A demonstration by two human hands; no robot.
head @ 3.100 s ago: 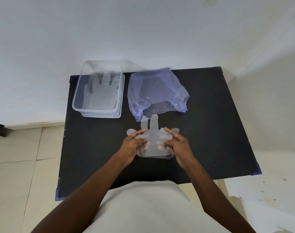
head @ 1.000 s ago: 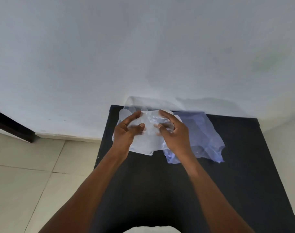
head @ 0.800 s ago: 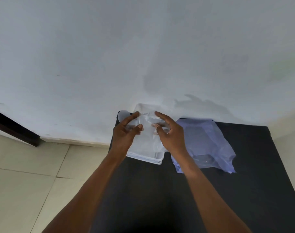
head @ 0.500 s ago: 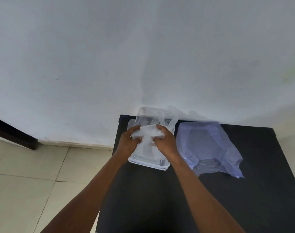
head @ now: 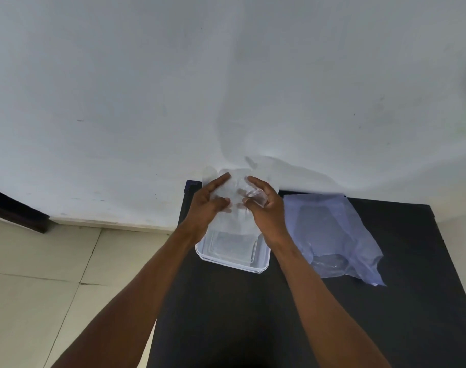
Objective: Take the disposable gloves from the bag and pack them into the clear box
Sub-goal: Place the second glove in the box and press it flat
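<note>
A clear plastic box (head: 233,262) stands at the back left of the black table (head: 253,314). Over its far half my left hand (head: 205,208) and my right hand (head: 263,205) pinch a thin translucent disposable glove (head: 235,193) between thumbs and fingers. The glove hangs down into the box, its fingers pointing away from me towards the wall. Further clear film lies on the box floor; I cannot tell how many gloves. The bluish plastic bag (head: 330,232) lies flat to the right of the box, its mouth facing me.
A white wall (head: 226,88) rises directly behind the table. To the left lies a tiled floor (head: 40,274) with a dark strip (head: 14,211) at the wall's foot. The table's near and right parts are bare black surface.
Both hands carried the glove from the table's middle up and left to the box. Over the last second they have lowered it into the box, and the view has tilted up towards the wall.
</note>
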